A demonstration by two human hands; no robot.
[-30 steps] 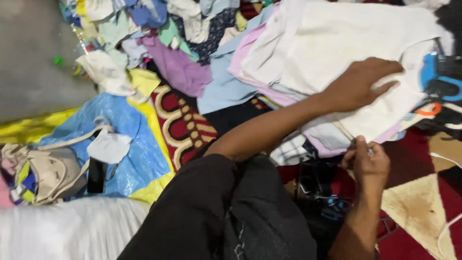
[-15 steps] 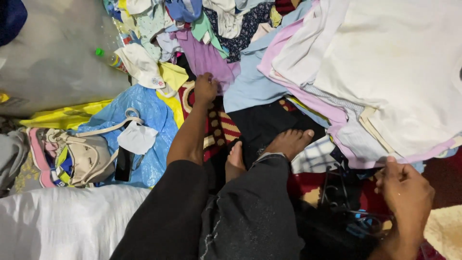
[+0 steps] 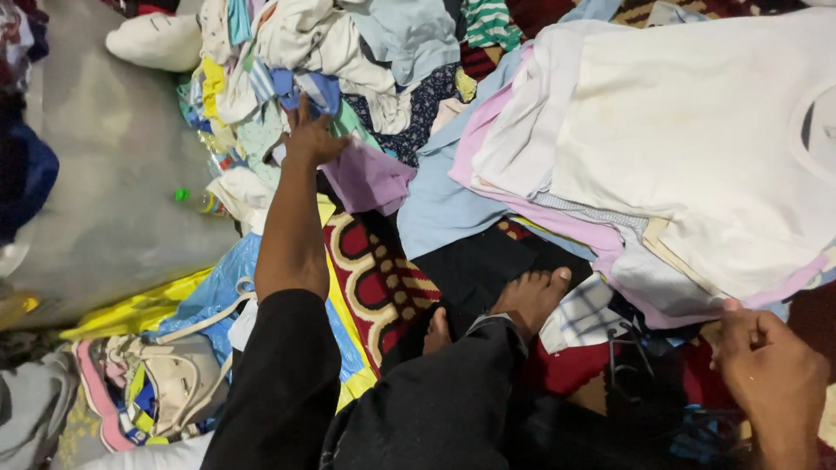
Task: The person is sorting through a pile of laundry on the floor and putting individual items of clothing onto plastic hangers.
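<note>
Left hand point(image 3: 312, 137) is being stretched to the upper left of the frame, fingers spread and pressed onto the loose clothes heap point(image 3: 287, 52), just above a purple garment point(image 3: 370, 178) — the reach suggests a piece is being picked out. Right hand point(image 3: 771, 370), lower right, is being kept curled at the edge of the flat garment stack point(image 3: 688, 148); what is pinched cannot be told. Versus half a second ago: left hand is now further up, on the heap.
</note>
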